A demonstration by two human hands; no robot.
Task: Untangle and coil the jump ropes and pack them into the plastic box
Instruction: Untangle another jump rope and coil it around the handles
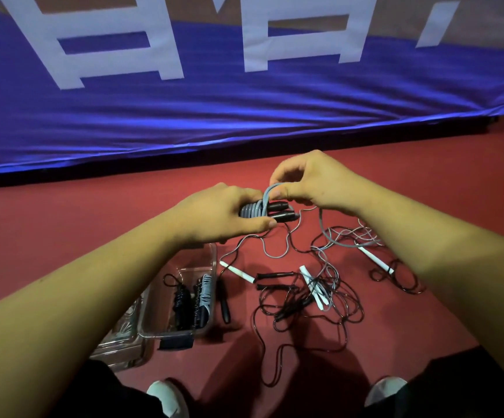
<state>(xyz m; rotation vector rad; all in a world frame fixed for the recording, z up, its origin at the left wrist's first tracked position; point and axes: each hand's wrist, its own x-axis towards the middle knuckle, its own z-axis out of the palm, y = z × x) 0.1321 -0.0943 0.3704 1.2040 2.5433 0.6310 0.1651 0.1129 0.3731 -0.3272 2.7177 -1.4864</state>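
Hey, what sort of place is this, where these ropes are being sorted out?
Probably an indoor sports hall or gym. The red floor looks like sports flooring, a blue banner with large white lettering runs along the edge, and tangled jump ropes lie beside a clear plastic box.

Red floor [63, 221], clear plastic box [213, 267] at left, black handle [225, 306] just beside it, tangled jump ropes [314, 300] with white handles [237, 271] at centre.

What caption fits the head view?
Left hand grips handles wrapped in grey jump rope; right hand pinches its loop, above tangled ropes and plastic box.
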